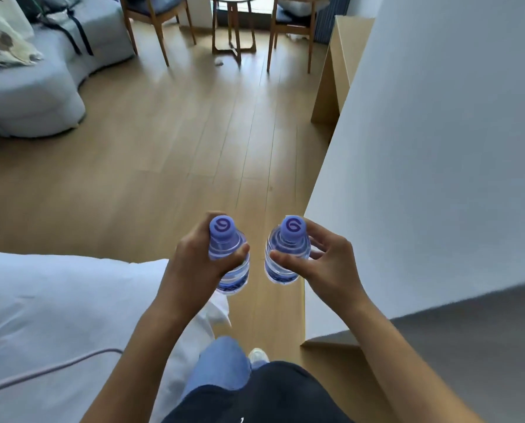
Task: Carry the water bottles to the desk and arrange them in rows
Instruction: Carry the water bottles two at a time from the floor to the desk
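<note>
two bottles in the air, one per hand: left hand [200, 257] wrapped round the left bottle [229, 257], right hand [325, 264] pinching the right bottle [287, 254] with thumb and fingertips, both upright over the floor [169, 148]. carrying only, no rows started. no desk clearly visible; bottle bases partly hidden.

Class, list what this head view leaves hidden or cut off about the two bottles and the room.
- Left bottle: its side is covered by the left hand.
- Right bottle: part covered by the right hand.
- Round table: top cut off by the upper edge.
- Sofa: cut off at the left edge.
</note>
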Demonstrator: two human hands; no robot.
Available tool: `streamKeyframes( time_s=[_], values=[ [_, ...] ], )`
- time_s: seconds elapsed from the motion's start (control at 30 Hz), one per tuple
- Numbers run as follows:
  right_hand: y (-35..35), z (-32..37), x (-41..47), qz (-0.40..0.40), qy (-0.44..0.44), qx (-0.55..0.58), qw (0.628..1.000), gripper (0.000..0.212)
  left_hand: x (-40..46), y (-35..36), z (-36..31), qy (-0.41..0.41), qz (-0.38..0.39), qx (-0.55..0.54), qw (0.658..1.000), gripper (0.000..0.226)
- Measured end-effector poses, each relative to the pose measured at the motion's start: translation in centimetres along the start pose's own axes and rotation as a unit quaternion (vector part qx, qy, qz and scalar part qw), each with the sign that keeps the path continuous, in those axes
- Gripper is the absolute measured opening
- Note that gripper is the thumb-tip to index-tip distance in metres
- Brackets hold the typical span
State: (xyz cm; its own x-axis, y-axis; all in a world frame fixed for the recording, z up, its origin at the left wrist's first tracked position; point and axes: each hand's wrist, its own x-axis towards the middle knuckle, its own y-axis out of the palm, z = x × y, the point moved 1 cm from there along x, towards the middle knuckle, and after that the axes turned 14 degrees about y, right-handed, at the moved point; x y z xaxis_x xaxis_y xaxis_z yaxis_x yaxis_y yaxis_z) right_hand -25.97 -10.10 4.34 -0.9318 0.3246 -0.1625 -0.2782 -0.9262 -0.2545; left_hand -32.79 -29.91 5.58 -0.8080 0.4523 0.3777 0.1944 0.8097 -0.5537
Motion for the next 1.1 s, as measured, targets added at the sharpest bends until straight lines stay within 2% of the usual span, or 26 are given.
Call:
streamKeyframes(
  time_s=[0.23, 0.47, 0.57, 0.83, 1.1],
  values=[
    [-0.3, 1.9, 14.4, -0.035, 0.006, 0.000, 0.999, 0.048, 14.6, 1.6, 6.5, 0.013, 0.009, 0.003, 1.000, 0.036],
    [0.2, 3.7, 31.8, -0.096, 0.021, 0.002, 0.995, 0.050, 32.0, 3.1, 15.2, 0.039, 0.065, -0.028, 0.997, 0.035],
    [0.2, 4.6, 34.4, -0.093, 0.030, 0.017, 0.995, 0.052, 34.8, 3.2, 15.7, 0.057, 0.076, -0.039, 0.995, 0.036],
    [-1.8, 8.0, 50.5, -0.130, 0.036, 0.027, 0.991, 0.045, 51.8, 5.2, 22.1, 0.062, 0.091, -0.062, 0.992, 0.033],
    [-6.1, 8.1, 67.2, -0.137, 0.053, 0.041, 0.988, 0.045, 67.7, 11.2, 27.5, 0.064, 0.107, -0.065, 0.990, 0.034]
  ],
)
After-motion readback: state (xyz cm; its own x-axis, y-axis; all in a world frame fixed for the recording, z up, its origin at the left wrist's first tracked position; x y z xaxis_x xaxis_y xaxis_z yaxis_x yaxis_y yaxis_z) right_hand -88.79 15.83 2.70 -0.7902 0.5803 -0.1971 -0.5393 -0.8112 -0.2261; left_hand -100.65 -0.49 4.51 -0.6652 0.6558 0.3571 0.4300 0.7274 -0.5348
